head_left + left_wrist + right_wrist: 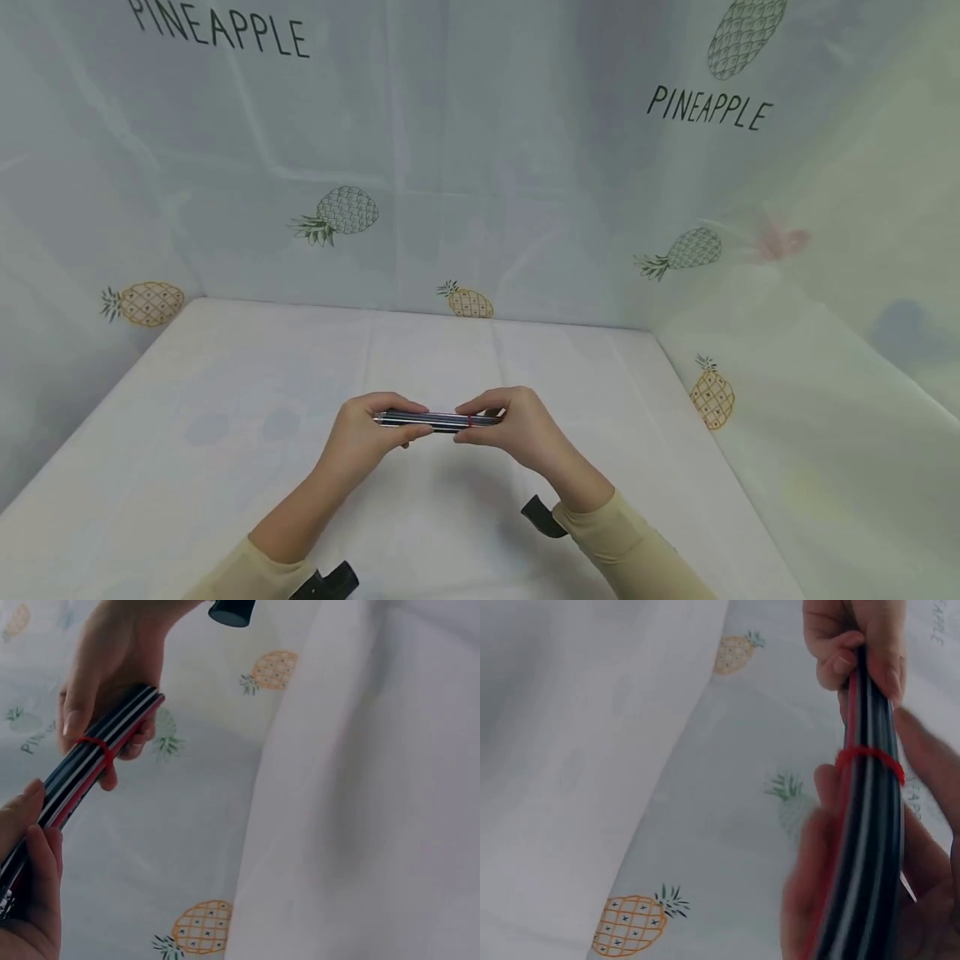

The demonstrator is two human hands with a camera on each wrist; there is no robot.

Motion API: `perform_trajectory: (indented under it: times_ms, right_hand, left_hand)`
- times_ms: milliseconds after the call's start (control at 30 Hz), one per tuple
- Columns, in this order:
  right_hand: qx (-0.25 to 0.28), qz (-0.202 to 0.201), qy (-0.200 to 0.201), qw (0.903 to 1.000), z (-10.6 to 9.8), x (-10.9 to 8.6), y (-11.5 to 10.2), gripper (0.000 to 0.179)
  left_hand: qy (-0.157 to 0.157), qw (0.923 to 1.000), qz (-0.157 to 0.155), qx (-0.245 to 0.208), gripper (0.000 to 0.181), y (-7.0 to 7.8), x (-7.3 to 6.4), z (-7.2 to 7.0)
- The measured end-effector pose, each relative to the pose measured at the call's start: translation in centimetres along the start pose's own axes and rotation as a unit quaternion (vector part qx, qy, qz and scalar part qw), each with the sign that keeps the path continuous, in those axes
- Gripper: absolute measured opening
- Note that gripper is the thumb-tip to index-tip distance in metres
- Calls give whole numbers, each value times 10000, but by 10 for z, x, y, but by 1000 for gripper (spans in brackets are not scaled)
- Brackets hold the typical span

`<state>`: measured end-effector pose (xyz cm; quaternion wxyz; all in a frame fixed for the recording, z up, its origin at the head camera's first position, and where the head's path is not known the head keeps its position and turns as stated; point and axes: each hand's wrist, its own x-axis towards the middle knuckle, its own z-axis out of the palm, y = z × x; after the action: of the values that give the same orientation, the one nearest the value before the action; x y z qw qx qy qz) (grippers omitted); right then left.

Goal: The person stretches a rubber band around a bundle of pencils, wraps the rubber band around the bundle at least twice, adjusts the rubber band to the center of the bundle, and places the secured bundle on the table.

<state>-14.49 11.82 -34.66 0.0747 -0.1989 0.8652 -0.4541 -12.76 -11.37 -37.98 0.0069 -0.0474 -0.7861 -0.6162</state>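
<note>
A bundle of striped pencils (442, 422), dark with white lines and a red side, is held level between both hands above the white table. A red band (870, 754) goes round it toward its right end. My left hand (365, 432) grips the left end between thumb and fingers. On the other end, my right hand (522, 427) pinches the bundle near the band, thumb on the near side. In the left wrist view the bundle (112, 735) slants, and shiny tips (6, 901) show at the left hand's end. Fingers hide part of both ends.
The white tabletop (262, 492) lies under the hands. Curtains (510, 167) printed with pineapples stand behind it and at both sides. Black wrist straps or mounts (545, 517) stick out at the sleeves.
</note>
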Motion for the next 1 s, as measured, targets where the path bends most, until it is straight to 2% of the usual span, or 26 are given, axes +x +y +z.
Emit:
perform_trajectory:
  times_ms: [167, 333, 433, 600, 733, 867, 1000]
  right_hand:
    - [199, 120, -479, 9986, -7, 2, 8, 28]
    - [-56, 92, -687, 9976, -7, 3, 10, 17]
    - [-184, 55, -603, 9980, -4, 3, 7, 15]
    - [-279, 41, -220, 9994, -1, 6, 4, 16]
    - [-166, 11, -74, 9998, 4, 5, 4, 18]
    - [-163, 64, 21, 9998, 8, 2, 7, 20]
    - [-396, 53, 197, 9990, 11, 4, 5, 20]
  left_hand:
    - [-3, 9999, -84, 131, 25, -1, 3, -4]
    - [-179, 9997, -42, 149, 24, -3, 4, -1]
    - [-134, 9997, -26, 210, 24, -3, 3, 1]
    - [39, 9996, 120, 263, 23, -2, 4, 2]
    - [157, 9994, 55, 296, 21, -2, 3, 2]
    - [113, 9998, -29, 137, 21, -3, 0, 6]
    - [56, 9999, 135, -75, 21, -2, 2, 10]
